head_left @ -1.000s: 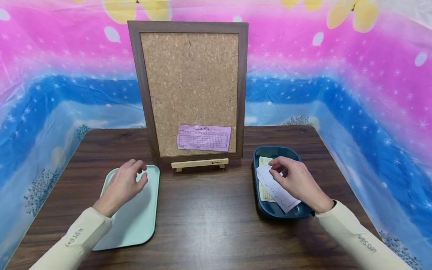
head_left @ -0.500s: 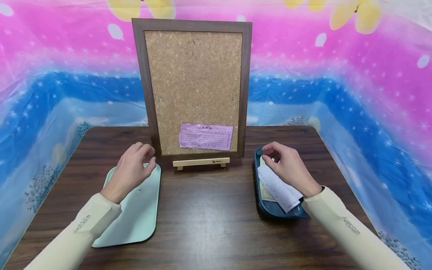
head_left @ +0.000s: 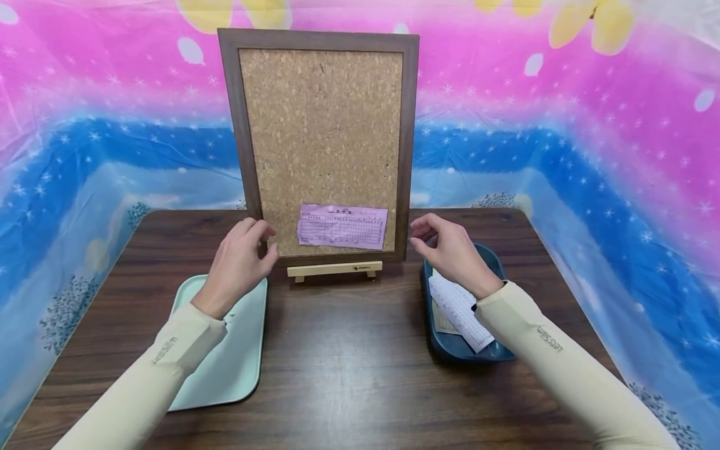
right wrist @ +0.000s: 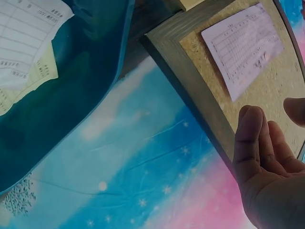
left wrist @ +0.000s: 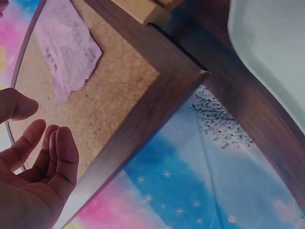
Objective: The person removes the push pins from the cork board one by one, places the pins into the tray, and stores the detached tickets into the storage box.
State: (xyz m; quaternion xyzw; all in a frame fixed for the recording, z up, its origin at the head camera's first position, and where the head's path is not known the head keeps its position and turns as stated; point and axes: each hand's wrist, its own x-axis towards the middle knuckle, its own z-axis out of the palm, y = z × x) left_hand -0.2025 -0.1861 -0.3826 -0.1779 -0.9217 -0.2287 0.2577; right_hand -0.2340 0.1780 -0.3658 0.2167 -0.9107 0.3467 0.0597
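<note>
A purple printed form slip (head_left: 343, 226) is fixed low on the framed cork board (head_left: 326, 137) by a pale pushpin (head_left: 330, 210) near its top edge. At the board's lower left, my left hand (head_left: 239, 262) hovers with loosely bent fingers and thumb apart, holding nothing visible. My right hand (head_left: 452, 253) is raised between the board's right edge and the dark blue tray (head_left: 472, 357), its fingers likewise bent and nothing visible in them. Inside that tray a white printed slip (head_left: 461, 312) overlaps a yellow one (right wrist: 47, 67). Both wrist views show thumb and fingertips apart.
A pale wooden easel foot (head_left: 334, 270) juts out below the board. Under my left arm lies a mint green tray (head_left: 230, 369) with a tiny item (head_left: 231, 315) on it. Patterned cloth (head_left: 562, 125) encloses the far sides of the dark wood table (head_left: 337, 375).
Both hands have moved inward and up toward the board, the right one leaving its place above the slips in the blue tray. The slips and trays stay put.
</note>
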